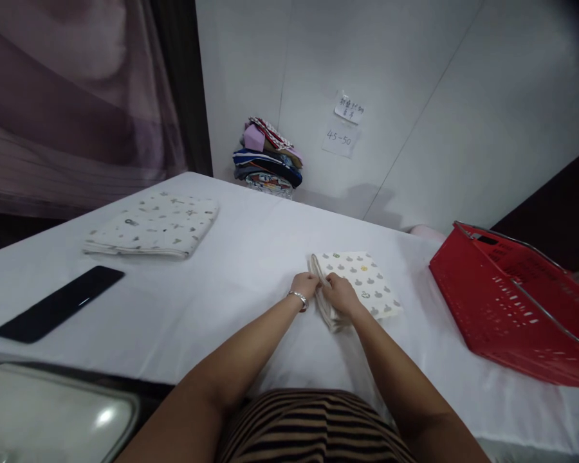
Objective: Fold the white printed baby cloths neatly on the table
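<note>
A folded cream cloth [374,283] with grey and a few yellow prints lies on the white-covered table [251,244] in front of me. Its left edge shows several layers, raised a little off the table. My left hand [305,284], with a silver bracelet at the wrist, pinches that layered edge. Close beside it, my right hand [340,294] is closed on the same edge, knuckles up over the cloth. The fingertips of both hands are partly hidden. Farther left rests another folded white cloth [157,225] with small grey and brown prints.
A red plastic basket [502,308] with metal handles stands at the right. A flat dark rectangular object [60,303] lies at the left front. Behind the table's far edge is a pile of folded fabrics [269,157], near paper notes [340,138] on the wall.
</note>
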`<state>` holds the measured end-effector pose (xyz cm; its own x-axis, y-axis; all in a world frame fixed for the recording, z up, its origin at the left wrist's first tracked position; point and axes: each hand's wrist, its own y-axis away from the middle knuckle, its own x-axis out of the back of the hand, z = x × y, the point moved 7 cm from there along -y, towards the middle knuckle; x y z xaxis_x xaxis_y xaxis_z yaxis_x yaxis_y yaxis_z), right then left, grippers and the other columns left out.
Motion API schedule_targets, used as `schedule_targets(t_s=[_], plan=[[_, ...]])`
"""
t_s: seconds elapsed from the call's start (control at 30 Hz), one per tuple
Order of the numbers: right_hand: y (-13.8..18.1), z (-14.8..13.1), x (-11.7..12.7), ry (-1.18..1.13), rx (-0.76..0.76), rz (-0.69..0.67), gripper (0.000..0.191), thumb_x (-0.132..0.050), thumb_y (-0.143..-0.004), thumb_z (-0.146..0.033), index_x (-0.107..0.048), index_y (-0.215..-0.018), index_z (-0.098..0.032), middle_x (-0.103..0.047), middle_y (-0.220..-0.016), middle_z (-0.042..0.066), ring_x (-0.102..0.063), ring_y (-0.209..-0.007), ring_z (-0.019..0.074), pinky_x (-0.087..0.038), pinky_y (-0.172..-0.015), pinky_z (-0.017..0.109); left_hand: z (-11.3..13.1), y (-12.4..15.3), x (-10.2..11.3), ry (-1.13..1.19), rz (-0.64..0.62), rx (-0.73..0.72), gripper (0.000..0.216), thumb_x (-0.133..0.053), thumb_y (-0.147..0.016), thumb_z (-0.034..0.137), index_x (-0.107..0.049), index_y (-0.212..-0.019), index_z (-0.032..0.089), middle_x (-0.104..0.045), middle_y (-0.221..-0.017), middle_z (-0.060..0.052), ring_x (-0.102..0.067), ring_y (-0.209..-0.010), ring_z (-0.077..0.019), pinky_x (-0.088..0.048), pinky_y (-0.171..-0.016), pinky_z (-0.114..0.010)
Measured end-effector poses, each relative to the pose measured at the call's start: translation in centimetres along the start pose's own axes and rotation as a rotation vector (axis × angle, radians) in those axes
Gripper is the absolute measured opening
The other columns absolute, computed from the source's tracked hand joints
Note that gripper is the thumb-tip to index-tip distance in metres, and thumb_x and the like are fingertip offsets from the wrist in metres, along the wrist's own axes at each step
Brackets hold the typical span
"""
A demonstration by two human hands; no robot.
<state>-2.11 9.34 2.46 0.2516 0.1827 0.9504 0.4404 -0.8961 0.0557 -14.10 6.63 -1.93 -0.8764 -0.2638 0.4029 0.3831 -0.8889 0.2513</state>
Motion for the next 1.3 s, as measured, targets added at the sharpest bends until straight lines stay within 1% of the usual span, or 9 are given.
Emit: schedule_targets(t_s=[0.07,0.13,0.33,0.57,0.77,0.93,1.1,1.2,1.3], plan=[[-0.1,0.3,0.1,-0.059,0.009,0.006,0.024,-0.050,-0.077,-0.024,-0.056,-0.099,-0.018,-0.063,-0.085,0.005,-0.055,-0.077,0.0172,-0.030,-0.061,0.023,-0.3,-0.1,0.5,-0.005,0.029,-0.006,0.018,-0.057,-0.070,0.020,-0.070,-0.081,0.016,-0.070,-0.083,-0.003,-0.062,-0.076,-0.0128,-0.044,-0.063,-0.019],[-0.1,0.5,0.2,-0.097,0.010,0.007,0.023,-0.050,-0.075,-0.022,-0.057,-0.097,-0.018,-0.063,-0.082,0.004,-0.054,-0.074,0.0159,-0.030,-0.060,0.023,-0.5,-0.2,0.7,-0.021,0.047,-0.007,0.018,-0.058,-0.069,0.021,-0.069,-0.082,0.015,-0.070,-0.086,-0.004,-0.062,-0.080,-0.0139,-0.044,-0.066,-0.020],[-0.1,0.4,0.3,-0.135,0.005,0.020,0.024,-0.050,-0.074,-0.022,-0.059,-0.095,-0.017,-0.061,-0.076,0.003,-0.051,-0.068,0.0147,-0.029,-0.059,0.023,-0.6,-0.5,0.1,-0.082,0.022,0.015,0.018,-0.060,-0.070,0.030,-0.068,-0.078,0.016,-0.069,-0.078,-0.005,-0.062,-0.073,-0.0160,-0.042,-0.059,-0.022],[-0.2,0.2,0.3,-0.119,0.025,0.028,0.022,-0.050,-0.074,-0.021,-0.059,-0.094,-0.017,-0.062,-0.076,0.004,-0.051,-0.069,0.0154,-0.030,-0.059,0.023,-0.3,-0.5,-0.4,-0.137,-0.013,0.025,0.015,-0.061,-0.067,0.028,-0.067,-0.072,0.015,-0.068,-0.073,-0.005,-0.062,-0.067,-0.0161,-0.040,-0.054,-0.022],[-0.2,0.3,0.4,-0.174,0.026,0.044,0.019,-0.051,-0.075,-0.023,-0.059,-0.092,-0.017,-0.061,-0.076,0.003,-0.051,-0.067,0.0142,-0.030,-0.058,0.022,-0.2,-0.7,-0.6,-0.128,-0.014,0.000,0.014,-0.057,-0.071,0.027,-0.065,-0.076,0.016,-0.069,-0.075,-0.003,-0.062,-0.070,-0.0133,-0.040,-0.057,-0.020],[-0.2,0.3,0.5,-0.183,0.025,0.052,0.016,-0.051,-0.074,-0.022,-0.059,-0.087,-0.017,-0.059,-0.072,0.001,-0.049,-0.063,0.0130,-0.029,-0.056,0.022,-0.3,-0.5,-0.3,-0.149,0.017,0.003,0.012,-0.058,-0.071,0.027,-0.064,-0.074,0.017,-0.068,-0.075,-0.004,-0.062,-0.074,-0.0155,-0.042,-0.060,-0.022],[-0.1,0.2,0.5,-0.193,0.022,0.047,0.017,-0.051,-0.074,-0.021,-0.059,-0.089,-0.018,-0.060,-0.073,0.002,-0.049,-0.064,0.0130,-0.029,-0.057,0.022,-0.3,-0.4,-0.3,-0.169,0.048,-0.007,0.013,-0.060,-0.069,0.028,-0.063,-0.076,0.018,-0.068,-0.081,-0.005,-0.062,-0.079,-0.0179,-0.044,-0.064,-0.024],[-0.1,0.1,0.4,-0.185,0.014,0.035,0.018,-0.051,-0.074,-0.021,-0.059,-0.090,-0.017,-0.060,-0.072,0.002,-0.049,-0.065,0.0134,-0.029,-0.057,0.022,-0.2,-0.2,-0.3,-0.170,0.042,-0.004,0.013,-0.059,-0.069,0.028,-0.064,-0.075,0.018,-0.069,-0.080,-0.006,-0.063,-0.078,-0.0190,-0.045,-0.062,-0.025],[-0.1,-0.1,0.3,-0.173,0.014,0.034,0.019,-0.051,-0.074,-0.021,-0.059,-0.091,-0.017,-0.060,-0.073,0.002,-0.050,-0.066,0.0139,-0.030,-0.057,0.022,0.1,-0.1,-0.3,-0.163,0.030,-0.007,0.011,-0.058,-0.069,0.024,-0.065,-0.074,0.017,-0.069,-0.078,-0.006,-0.062,-0.076,-0.0183,-0.044,-0.059,-0.024]])
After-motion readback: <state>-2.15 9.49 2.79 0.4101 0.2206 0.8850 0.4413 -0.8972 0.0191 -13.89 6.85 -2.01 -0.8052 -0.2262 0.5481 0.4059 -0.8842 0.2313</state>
